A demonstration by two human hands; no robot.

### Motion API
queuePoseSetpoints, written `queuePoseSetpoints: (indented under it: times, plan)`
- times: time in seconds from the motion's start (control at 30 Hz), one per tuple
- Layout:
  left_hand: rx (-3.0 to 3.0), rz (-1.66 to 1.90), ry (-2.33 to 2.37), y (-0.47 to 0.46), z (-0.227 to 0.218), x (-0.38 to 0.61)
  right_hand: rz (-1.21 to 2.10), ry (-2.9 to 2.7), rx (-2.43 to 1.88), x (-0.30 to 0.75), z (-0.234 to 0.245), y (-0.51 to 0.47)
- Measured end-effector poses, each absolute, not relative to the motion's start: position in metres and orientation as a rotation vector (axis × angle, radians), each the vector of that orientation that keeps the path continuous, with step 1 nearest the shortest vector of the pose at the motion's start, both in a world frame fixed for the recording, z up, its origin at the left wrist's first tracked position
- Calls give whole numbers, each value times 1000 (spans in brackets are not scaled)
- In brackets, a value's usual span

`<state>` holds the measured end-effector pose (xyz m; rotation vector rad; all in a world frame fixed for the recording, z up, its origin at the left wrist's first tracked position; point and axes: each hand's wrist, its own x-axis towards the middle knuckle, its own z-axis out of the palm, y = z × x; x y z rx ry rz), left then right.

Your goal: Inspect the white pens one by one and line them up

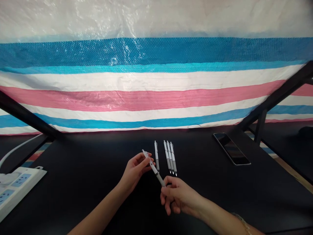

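A white pen with a grey grip (154, 168) is held between my two hands, tilted so that its clicker end points up and left. My left hand (135, 168) pinches it near the clip. The fingers of my right hand (174, 193) close on the grey grip and hide the tip. Just beyond my left fingertips lies a similar pen (156, 153) on the black table (97, 202). To its right, three more such pens (170, 156) lie side by side, tips toward me.
A phone (231, 148) lies face up at the right. At the left edge sits a white power strip (23, 186) with a plug and cable. Black metal bars (281, 94) flank the table, and a striped plastic sheet (146, 98) hangs behind it.
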<state>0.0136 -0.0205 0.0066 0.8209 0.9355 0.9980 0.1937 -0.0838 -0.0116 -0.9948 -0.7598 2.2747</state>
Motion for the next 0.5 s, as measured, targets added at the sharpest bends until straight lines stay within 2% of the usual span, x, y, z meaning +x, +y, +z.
queuePoseSetpoints:
  times: [0.5]
  plan:
    - [793,1010,976,-22,8,16,2295,-714,-966,194,-12,-84]
